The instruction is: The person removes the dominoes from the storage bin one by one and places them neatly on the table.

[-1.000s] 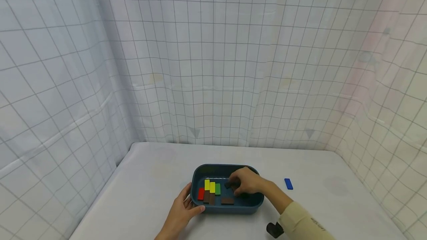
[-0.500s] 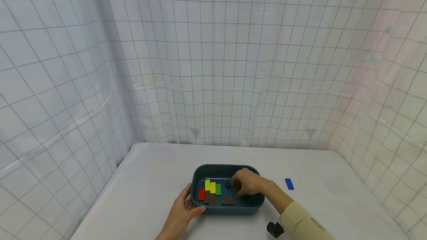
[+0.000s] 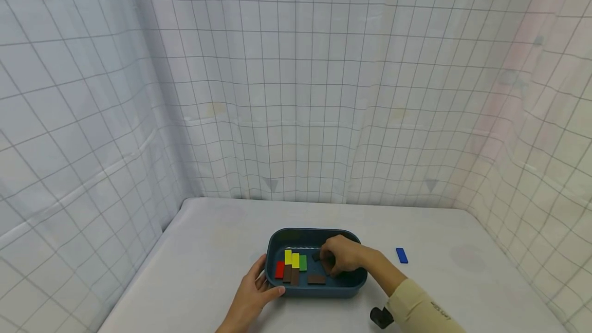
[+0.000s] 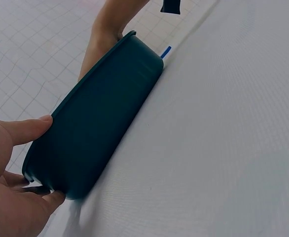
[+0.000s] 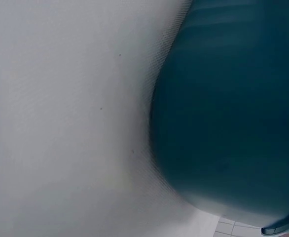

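Note:
A dark teal rectangular tub (image 3: 314, 292) with rounded corners stands on the white table. My left hand (image 3: 252, 292) grips its left end, thumb at the front rim; in the left wrist view, fingertips reach under the tub's lower edge. Inside lie a red tile (image 3: 279, 270), two yellow tiles (image 3: 295, 260), a green tile (image 3: 302, 262), brown tiles (image 3: 295, 276), a separate brown tile (image 3: 316, 279) and a small black piece (image 3: 316, 256). My right hand (image 3: 342, 255) reaches into the right half, curled fingers pinching a mostly hidden brown tile (image 3: 327, 267). The right wrist view shows only the tub's outer wall (image 5: 228, 113) and table.
A blue tile (image 3: 402, 255) lies on the white table (image 3: 222, 235) to the right of the tub. A black object (image 3: 381, 317) shows beside the right sleeve (image 3: 418, 307). White gridded curtains (image 3: 296, 117) surround the table at the back and sides.
My right hand has shifted slightly right and down inside the tub, away from the black piece; brown now shows between its fingers. The left hand keeps its grip on the tub.

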The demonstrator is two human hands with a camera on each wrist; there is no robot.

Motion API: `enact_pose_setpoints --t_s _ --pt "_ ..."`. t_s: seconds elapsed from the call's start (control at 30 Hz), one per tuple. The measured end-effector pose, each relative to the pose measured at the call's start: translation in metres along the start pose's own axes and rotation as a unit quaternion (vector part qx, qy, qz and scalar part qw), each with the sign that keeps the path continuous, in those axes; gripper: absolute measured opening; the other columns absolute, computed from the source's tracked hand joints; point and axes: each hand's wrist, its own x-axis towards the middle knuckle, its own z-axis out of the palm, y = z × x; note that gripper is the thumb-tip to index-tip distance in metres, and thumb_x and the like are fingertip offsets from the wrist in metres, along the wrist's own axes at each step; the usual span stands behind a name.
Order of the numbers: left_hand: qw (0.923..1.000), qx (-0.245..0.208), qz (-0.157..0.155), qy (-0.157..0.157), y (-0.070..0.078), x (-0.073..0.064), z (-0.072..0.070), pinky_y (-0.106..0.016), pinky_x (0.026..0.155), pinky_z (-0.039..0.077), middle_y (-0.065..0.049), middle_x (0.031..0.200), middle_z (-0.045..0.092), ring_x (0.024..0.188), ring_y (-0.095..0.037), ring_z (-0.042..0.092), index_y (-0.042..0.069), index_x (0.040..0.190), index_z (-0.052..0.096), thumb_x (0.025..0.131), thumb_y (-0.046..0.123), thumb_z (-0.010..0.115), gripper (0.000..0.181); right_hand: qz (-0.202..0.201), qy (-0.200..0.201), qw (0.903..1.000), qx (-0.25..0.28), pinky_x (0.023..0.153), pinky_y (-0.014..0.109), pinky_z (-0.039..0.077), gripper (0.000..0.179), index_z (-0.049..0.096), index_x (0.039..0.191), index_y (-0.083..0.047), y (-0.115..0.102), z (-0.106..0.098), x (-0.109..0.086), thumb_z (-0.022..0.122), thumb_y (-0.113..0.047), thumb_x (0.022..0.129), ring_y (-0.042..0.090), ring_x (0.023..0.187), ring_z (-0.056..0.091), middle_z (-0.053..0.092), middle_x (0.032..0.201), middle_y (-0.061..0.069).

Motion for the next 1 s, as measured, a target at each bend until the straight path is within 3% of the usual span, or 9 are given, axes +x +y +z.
enact_pose_setpoints --t_s 0.17,0.37,0.73,1.0 --pt "1.0000 -0.003 0.006 -0.007 -0.001 0.000 0.000 -0.049 0.111 0.040 -0.036 0.163 0.017 0.146 -0.052 0.028 -0.012 0.159 0.014 0.089 0.008 0.082 0.100 0.008 -0.007 0.9999 0.010 0.080 0.024 0.056 0.033 0.074 0.107 -0.011 -0.001 0.001 -0.001 0.090 -0.010 0.079 0.004 0.088 0.056 0.065 0.098 -0.011" --pt "0.9999 -0.003 0.011 -0.009 -0.004 0.001 0.000 -0.049 0.110 0.040 -0.037 0.163 0.017 0.146 -0.052 0.029 -0.013 0.159 0.014 0.088 0.008 0.083 0.100 -0.014 0.007 0.9997 0.021 0.076 0.023 0.054 0.027 0.074 0.104 -0.013 -0.001 0.000 -0.001 0.087 -0.010 0.081 0.004 0.084 0.055 0.063 0.093 -0.013" --pt "0.9999 -0.007 0.013 -0.006 -0.002 0.000 -0.001 -0.049 0.110 0.040 -0.037 0.163 0.016 0.146 -0.053 0.028 -0.013 0.159 0.014 0.089 0.007 0.082 0.100 -0.017 0.046 0.9983 0.030 0.099 0.036 0.055 0.039 0.074 0.121 -0.006 0.000 -0.003 -0.005 0.083 -0.013 0.084 0.010 0.107 0.060 0.068 0.113 -0.008" --pt "0.9998 -0.009 0.013 -0.009 -0.003 0.001 -0.001 -0.049 0.110 0.040 -0.037 0.163 0.016 0.146 -0.052 0.028 -0.012 0.159 0.014 0.089 0.007 0.082 0.100 -0.025 0.066 0.9953 0.066 0.098 0.038 0.056 0.040 0.073 0.122 -0.005 0.002 -0.012 -0.013 0.083 -0.011 0.084 0.014 0.109 0.062 0.068 0.116 -0.003"
